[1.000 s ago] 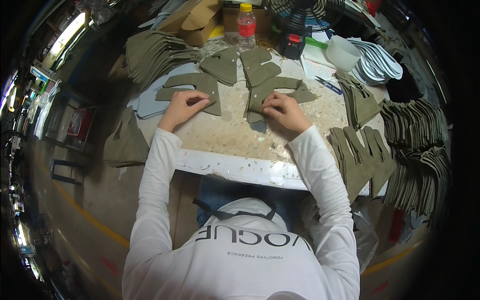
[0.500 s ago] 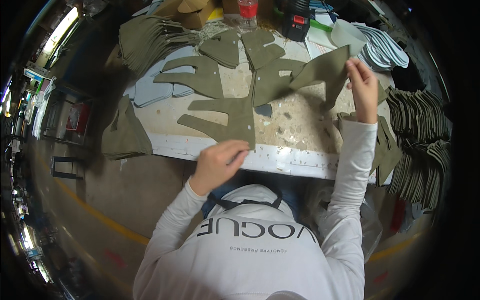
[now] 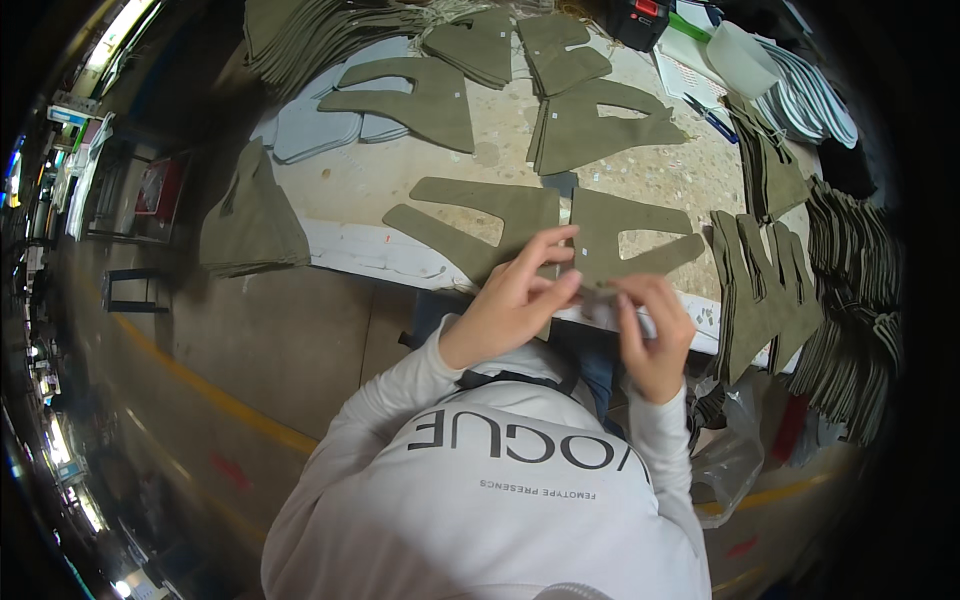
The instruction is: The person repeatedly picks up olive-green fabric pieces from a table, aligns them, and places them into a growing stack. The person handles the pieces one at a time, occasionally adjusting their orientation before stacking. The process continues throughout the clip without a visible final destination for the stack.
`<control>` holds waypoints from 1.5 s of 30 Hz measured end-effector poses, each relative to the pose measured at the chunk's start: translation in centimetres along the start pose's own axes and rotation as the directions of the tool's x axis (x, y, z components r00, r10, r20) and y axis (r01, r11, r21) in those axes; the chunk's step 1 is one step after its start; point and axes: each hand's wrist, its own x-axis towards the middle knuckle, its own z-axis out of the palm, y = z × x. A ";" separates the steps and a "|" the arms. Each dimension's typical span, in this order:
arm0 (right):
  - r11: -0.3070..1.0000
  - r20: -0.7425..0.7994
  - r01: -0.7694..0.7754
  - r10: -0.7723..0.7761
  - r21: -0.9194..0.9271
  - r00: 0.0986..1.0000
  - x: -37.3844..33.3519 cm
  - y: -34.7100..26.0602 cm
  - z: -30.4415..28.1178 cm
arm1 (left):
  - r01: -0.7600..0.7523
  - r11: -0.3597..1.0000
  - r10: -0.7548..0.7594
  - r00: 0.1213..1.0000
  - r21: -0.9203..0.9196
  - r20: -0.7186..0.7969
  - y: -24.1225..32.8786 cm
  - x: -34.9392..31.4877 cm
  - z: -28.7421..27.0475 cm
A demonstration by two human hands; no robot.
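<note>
Two flat olive fabric pieces, each with a cut-out notch, lie side by side at the table's near edge: a left piece (image 3: 520, 205) and a right piece (image 3: 600, 215). My left hand (image 3: 515, 305) rests where they meet, its fingers stretched out and spread over the fabric. Close by, my right hand (image 3: 655, 335) has curled fingers at the near edge of the right piece. Its fingertips are smeared by motion, so any grip on the fabric is hidden. Small pale marks dot both pieces.
More olive pieces (image 3: 600, 125) lie farther back. Stacks of olive fabric (image 3: 855, 250) hang at the right edge, another (image 3: 255, 220) at the left. Grey-blue pieces (image 3: 320, 130), blue-handled snips (image 3: 715, 120) and a white roll (image 3: 742, 58) are also on the table.
My right hand has brought an olive piece from the far right down beside the left piece, where it now lies flat. My left hand has shifted right, and the view has tilted nearer.
</note>
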 end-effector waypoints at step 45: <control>0.992 0.143 0.071 -0.056 -0.104 0.988 -5.6 1.9 3.1 | -0.543 0.188 0.534 0.756 0.819 0.378 -3.8 -2.9 -4.0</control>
